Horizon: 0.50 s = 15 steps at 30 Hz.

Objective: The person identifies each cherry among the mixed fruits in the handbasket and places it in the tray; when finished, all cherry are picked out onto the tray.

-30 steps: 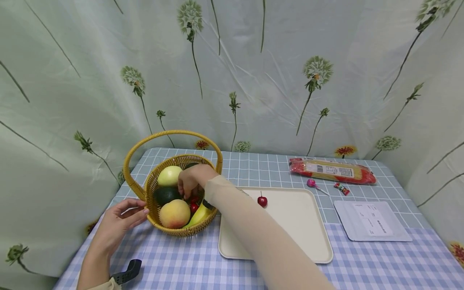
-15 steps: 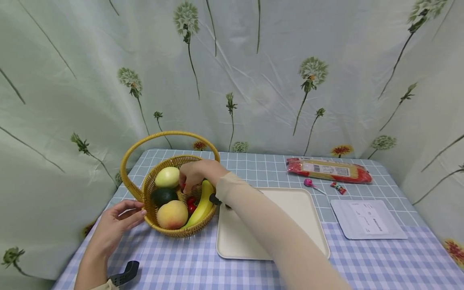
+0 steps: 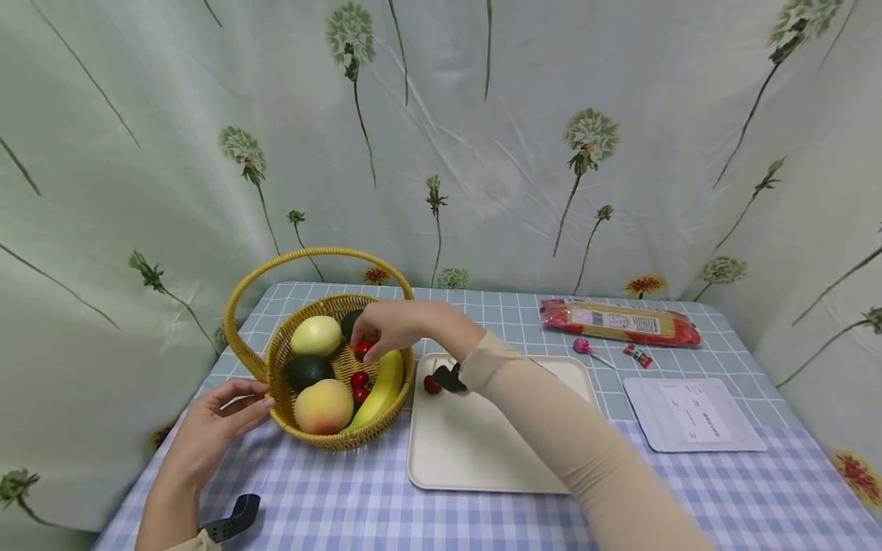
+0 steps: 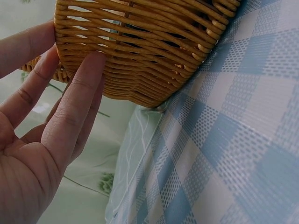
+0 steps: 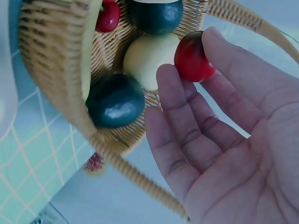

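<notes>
A woven basket (image 3: 279, 344) with a tall handle stands at the left. My right hand (image 3: 393, 325) is above its far right part, pinching a red cherry (image 5: 192, 58) between thumb and fingertips. Inside the basket are a peach (image 3: 324, 405), a banana (image 3: 382, 386), a pale yellow round fruit (image 3: 315, 336), two dark green oval fruits, one of them (image 3: 306, 373) near the peach, and red cherries (image 3: 360, 386). Fairly straight fingers of my left hand (image 3: 223, 417) touch the basket's left outer side, as the left wrist view also shows.
A cream tray (image 3: 475, 459) sits right of the basket, bearing a cherry (image 3: 432, 385) partly behind my right wrist strap. Farther right lie a red-ended pasta packet (image 3: 620, 320), a pink lollipop (image 3: 582, 346), a small wrapped candy (image 3: 638, 355) and a grey labelled pouch (image 3: 692, 415).
My right hand has come up out of the basket's middle and moved slightly right, now with a red cherry visible in its pinch. My left hand has stayed at the basket's side.
</notes>
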Tool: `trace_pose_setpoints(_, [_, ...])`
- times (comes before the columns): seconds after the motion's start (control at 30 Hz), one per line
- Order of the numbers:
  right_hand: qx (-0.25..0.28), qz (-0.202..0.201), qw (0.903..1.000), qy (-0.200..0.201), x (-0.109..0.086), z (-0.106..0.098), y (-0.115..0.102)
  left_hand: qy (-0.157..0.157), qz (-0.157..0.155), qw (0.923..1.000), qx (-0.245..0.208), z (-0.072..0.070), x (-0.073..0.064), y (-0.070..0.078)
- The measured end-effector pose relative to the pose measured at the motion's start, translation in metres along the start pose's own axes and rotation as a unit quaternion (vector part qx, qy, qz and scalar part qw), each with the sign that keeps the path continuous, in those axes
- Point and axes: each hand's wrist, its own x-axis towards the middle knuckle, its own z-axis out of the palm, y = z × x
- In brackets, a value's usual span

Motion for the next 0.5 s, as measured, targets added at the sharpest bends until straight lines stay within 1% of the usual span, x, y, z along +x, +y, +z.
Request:
trace_pose_setpoints(0.2, [0.009, 0.01, 0.9997, 0.02, -0.029, 0.0, 0.005, 0.001, 0.001, 0.9999, 0.014, -0.001, 0.001, 0.0])
trace_pose_setpoints(0.4, [0.035, 0.022, 0.9983, 0.042, -0.055, 0.004, 0.017, 0.001, 0.005, 0.9999, 0.009, -0.001, 0.001, 0.0])
trace_pose_setpoints(0.5, [0.039, 0.023, 0.9976, 0.053, -0.068, 0.006, 0.024, 0.001, 0.001, 1.0, 0.009, 0.0, 0.001, 0.0])
